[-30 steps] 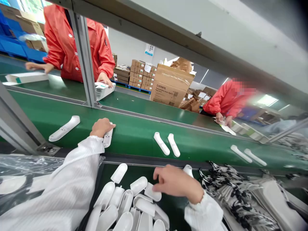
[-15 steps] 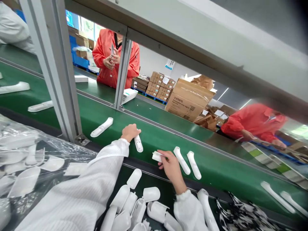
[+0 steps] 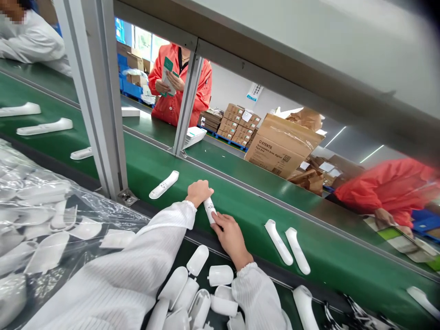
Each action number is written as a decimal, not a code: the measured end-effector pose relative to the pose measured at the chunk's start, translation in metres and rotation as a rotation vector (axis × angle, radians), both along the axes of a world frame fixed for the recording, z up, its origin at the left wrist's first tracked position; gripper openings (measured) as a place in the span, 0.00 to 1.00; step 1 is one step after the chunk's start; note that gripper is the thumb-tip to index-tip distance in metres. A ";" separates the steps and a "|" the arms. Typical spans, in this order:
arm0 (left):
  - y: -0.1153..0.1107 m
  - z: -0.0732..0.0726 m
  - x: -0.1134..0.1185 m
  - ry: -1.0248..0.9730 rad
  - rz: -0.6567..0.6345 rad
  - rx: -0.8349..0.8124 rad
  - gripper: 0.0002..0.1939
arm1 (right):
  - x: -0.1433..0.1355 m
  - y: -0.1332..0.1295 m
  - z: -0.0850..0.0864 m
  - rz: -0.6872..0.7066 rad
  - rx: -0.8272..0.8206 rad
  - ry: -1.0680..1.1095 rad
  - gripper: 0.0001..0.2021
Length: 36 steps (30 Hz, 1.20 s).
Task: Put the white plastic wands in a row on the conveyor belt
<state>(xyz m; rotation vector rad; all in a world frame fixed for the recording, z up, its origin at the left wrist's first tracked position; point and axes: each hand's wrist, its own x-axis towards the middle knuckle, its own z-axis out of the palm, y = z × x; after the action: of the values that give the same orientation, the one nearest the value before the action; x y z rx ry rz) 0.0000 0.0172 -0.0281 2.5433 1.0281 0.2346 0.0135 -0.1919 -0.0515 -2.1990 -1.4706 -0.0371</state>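
My left hand is closed round the upper end of a slim white handheld device with dark printed marks on its face. My right hand grips the same device at its lower end, thumb and fingers pressed on it. The small white cover seen earlier in that hand cannot be made out now. Both hands are above the near side of the green conveyor belt. Below my wrists lies a pile of white rounded covers.
More white devices lie on the belt, one at left and a pair at right. A clear plastic bag of white parts covers the left side. A metal post rises beside my left arm. Co-workers in red stand beyond.
My right hand has moved left with the small white cover to the device's lower end. My left hand has kept hold of the device. Devices on the belt have shifted right in the view.
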 end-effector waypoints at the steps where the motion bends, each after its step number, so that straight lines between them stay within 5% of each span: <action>1: -0.002 0.000 0.000 0.001 -0.016 0.004 0.18 | 0.001 0.000 0.001 -0.039 -0.029 0.001 0.20; 5: -0.006 0.006 -0.003 -0.028 -0.059 -0.051 0.20 | 0.003 0.000 0.006 -0.142 -0.092 0.029 0.20; 9: 0.009 0.018 -0.014 -0.203 -0.025 -0.109 0.27 | -0.006 -0.004 0.018 -0.143 0.081 0.055 0.15; 13: 0.037 0.024 -0.034 -0.341 0.275 0.124 0.20 | -0.028 -0.005 0.038 0.258 0.099 0.382 0.09; 17: 0.055 0.023 -0.047 -0.117 0.354 0.024 0.24 | -0.041 -0.002 0.044 0.504 -0.056 0.466 0.06; 20: 0.053 0.024 -0.041 -0.001 0.246 -0.055 0.14 | -0.036 0.002 0.034 0.396 0.065 0.669 0.01; 25: 0.039 0.023 -0.020 -0.001 0.163 -0.027 0.13 | -0.017 0.010 0.014 -0.046 0.394 0.970 0.13; 29: 0.029 0.018 -0.012 0.019 0.129 0.021 0.18 | -0.007 0.012 0.005 -0.193 0.513 0.883 0.18; 36: 0.018 0.018 -0.008 0.156 -0.019 0.004 0.25 | 0.003 0.008 -0.004 -0.298 0.475 0.437 0.18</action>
<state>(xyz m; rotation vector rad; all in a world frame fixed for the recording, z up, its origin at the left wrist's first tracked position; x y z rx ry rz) -0.0083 0.0348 -0.0099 2.6069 1.0599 0.0338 0.0163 -0.1844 -0.0552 -1.8609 -0.7924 -0.0030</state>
